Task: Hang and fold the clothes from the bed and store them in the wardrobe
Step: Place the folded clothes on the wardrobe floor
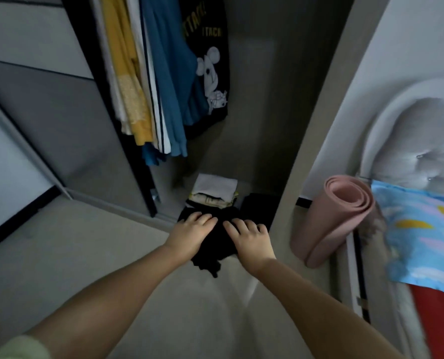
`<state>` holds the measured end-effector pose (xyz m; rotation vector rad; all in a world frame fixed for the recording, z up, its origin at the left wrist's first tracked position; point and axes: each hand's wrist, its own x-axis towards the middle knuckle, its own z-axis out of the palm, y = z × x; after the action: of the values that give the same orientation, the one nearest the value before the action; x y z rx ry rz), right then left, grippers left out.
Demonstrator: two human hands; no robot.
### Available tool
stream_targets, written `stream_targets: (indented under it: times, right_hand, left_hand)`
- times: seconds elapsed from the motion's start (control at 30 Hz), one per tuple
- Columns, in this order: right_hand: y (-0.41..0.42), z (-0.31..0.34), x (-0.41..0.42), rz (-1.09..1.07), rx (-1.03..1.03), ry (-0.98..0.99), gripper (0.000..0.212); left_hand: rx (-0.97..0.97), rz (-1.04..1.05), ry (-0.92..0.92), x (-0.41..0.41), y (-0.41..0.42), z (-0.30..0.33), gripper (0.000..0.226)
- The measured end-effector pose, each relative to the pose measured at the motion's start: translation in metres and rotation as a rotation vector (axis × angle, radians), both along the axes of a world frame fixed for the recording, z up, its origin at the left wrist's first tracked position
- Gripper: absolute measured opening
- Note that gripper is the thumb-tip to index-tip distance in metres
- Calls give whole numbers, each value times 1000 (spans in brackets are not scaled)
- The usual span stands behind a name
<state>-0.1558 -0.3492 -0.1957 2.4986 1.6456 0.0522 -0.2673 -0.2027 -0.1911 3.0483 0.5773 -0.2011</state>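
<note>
Black fabric, a folded garment [213, 244], lies just below the middle of the frame, half over the threshold of the open wardrobe [262, 99]. Both hands rest on top of it. It seems to be going in at floor level, since the folded things already stored sit there: a pale folded stack [214, 191] just beyond it, and another dark folded piece [258, 207] to the right of that stack. Hanging shirts [163, 81], yellow, white, blue and a black printed one, fill the rail space in the upper left of the frame, so the low floor is where flat pieces go.

Left hand [191, 233] lies palm down on the left part of the cloth, fingers fairly straight and spread; its grip is flat and wide, pressing, not closing. Right hand [249, 237] mirrors it on the right part, fingers also extended. Both forearms reach forward and down from the bottom corners, converging on the garment, probably to slide or flatten it.

A rolled pink mat [345, 216] leans at centre right, beside the bed [422, 229].
</note>
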Motion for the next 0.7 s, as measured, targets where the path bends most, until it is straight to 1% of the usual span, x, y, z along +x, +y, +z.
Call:
stream_targets:
  times: [0.13, 0.23, 0.33, 0.37, 0.4, 0.5, 0.6, 0.63, 0.7]
  right_hand:
    - [42, -7, 2, -15, 60, -20, 66]
    - [64, -18, 23, -66, 86, -10, 62]
    - [82, -27, 49, -132, 56, 14, 61]
    - [90, -33, 66, -150, 51, 16, 60]
    - [97, -37, 81, -167, 50, 13, 60]
    - [116, -50, 131, -202, 33, 9, 64]
    - [146, -61, 196, -271, -66, 35, 75]
    - [157, -69, 219, -272, -69, 35, 73]
    - [177, -89, 265, -246, -84, 49, 66]
  left_hand:
    - [9, -16, 17, 9, 48, -9, 64]
    - [11, -35, 14, 32, 70, -19, 61]
    - [-61, -100, -125, 67, 90, -29, 55]
    - [-95, -128, -149, 86, 99, -34, 54]
    - [-99, -144, -136, 103, 107, -42, 53]
    - [-55, -148, -50, 164, 131, -62, 55]
    - [-81, -212, -177, 232, 156, -75, 60]
    - [-101, -213, -212, 254, 166, -88, 59]
    - [-215, -157, -271, 294, 184, -118, 57]
